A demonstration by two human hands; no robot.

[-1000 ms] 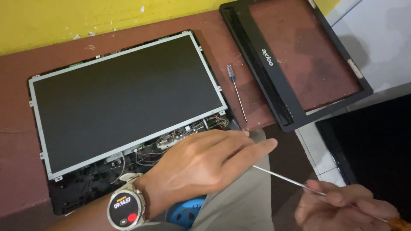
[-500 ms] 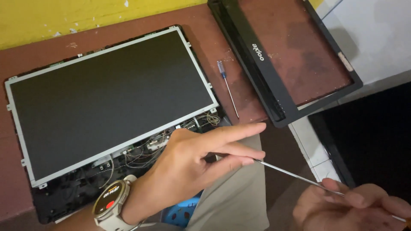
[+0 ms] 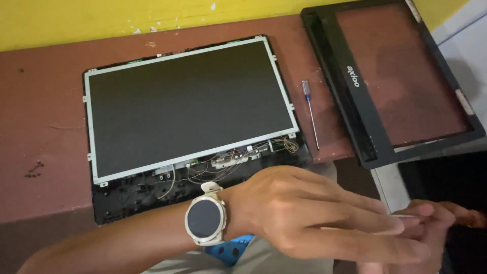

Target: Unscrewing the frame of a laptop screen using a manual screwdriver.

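Bare screen panel [image 3: 187, 104], exposed wires along lower edge.

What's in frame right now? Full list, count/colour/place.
LCD panel: 1, dark screen with silver metal edge, centre of the ledge, lying in its black back cover.
Loose wires and small boards: a cluster, mixed colours, along the panel's near edge.
Small screwdriver: 1, blue handle with thin metal shaft, on the ledge right of the panel.
Screen bezel: 1, black empty frame, top right, apart from the panel.
Ledge: 1, reddish-brown, below a yellow wall.
Wristwatch: 1, dark round face with pale strap, left wrist.
Left hand: 1, fingers stretched right, over the right hand.
Right hand: 1, bottom right, mostly covered; its grip cannot be told.
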